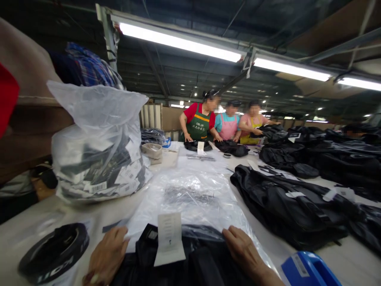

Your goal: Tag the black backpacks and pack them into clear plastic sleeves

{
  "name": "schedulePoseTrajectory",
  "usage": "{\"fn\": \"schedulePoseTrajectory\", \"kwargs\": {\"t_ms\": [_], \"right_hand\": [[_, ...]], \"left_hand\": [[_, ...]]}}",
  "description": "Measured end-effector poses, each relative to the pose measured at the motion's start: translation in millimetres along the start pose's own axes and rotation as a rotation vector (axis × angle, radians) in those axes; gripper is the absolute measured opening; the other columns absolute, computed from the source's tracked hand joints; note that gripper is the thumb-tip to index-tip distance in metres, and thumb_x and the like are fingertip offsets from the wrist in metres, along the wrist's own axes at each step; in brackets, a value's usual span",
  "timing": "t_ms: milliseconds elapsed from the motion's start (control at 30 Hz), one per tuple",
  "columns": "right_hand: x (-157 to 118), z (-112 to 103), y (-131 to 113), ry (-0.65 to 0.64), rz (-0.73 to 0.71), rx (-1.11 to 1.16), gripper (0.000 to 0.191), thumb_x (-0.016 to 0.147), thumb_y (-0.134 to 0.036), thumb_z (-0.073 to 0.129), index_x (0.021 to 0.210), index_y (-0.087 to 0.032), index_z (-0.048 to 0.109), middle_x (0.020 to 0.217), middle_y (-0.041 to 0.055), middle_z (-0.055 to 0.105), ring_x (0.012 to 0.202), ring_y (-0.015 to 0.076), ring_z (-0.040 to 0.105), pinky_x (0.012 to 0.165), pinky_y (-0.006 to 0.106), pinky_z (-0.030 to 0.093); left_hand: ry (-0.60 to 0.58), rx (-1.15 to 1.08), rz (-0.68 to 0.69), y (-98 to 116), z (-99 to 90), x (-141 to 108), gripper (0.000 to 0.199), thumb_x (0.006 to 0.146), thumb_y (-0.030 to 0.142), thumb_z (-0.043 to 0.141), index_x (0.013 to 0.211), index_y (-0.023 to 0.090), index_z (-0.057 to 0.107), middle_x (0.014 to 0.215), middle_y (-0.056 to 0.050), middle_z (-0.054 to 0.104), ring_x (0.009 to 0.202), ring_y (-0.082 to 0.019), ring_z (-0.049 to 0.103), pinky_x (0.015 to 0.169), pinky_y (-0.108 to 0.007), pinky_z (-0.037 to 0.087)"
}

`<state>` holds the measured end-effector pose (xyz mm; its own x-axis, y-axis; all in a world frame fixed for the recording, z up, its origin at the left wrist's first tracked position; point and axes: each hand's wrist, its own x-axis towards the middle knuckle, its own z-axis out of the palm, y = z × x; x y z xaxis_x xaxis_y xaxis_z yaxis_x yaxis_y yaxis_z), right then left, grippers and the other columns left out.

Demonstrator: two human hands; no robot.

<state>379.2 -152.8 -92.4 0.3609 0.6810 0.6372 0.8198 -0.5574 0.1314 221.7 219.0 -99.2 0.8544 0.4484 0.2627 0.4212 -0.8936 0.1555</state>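
Observation:
A black fabric item point(208, 258), perhaps a bag, lies right in front of me at the bottom edge, its near part cut off. A white paper label point(170, 238) and a black hang tag point(150, 234) rest on top of it. Its far edge is under the clear plastic bag point(193, 186), spread flat on the table. My left hand point(107, 252), fingers curled, pinches the plastic's edge on the left side. On the other side, my right hand point(242, 250) is closed on the plastic's edge beside the black fabric; its fingertips are partly hidden.
A large translucent sack point(98, 155) of tags stands at left, behind a black strap roll point(55, 252). Black bags point(291, 202) are piled at right; a blue plastic object point(309, 270) sits near the front. Three co-workers point(228, 123) handle black items across the table point(160, 167).

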Motion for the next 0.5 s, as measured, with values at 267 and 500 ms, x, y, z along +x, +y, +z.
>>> {"fn": "schedulePoseTrajectory", "kwargs": {"t_ms": [267,500], "right_hand": [[-12,14,19,-0.018,0.22,-0.037,0.03,0.078,-0.003,0.034,0.086,-0.019,0.058,0.066,0.0036,0.053,0.057,0.0169,0.047,0.057,0.028,0.034],[-29,33,28,-0.11,0.628,0.041,0.039,0.082,-0.018,0.03,0.115,-0.013,0.052,0.09,0.013,0.063,0.077,0.025,0.061,0.064,0.035,0.045]], "left_hand": [[-0.137,-0.044,-0.161,-1,-9.8,-22,0.029,0.088,0.03,0.016,0.071,0.023,0.039,0.077,-0.003,0.053,0.078,-0.018,0.057,0.065,-0.028,0.04],[-0.184,-0.134,-0.342,-7,-7.9,-32,0.024,0.083,0.036,0.018,0.064,0.025,0.028,0.06,-0.001,0.05,0.057,-0.019,0.053,0.059,-0.03,0.038]]}}
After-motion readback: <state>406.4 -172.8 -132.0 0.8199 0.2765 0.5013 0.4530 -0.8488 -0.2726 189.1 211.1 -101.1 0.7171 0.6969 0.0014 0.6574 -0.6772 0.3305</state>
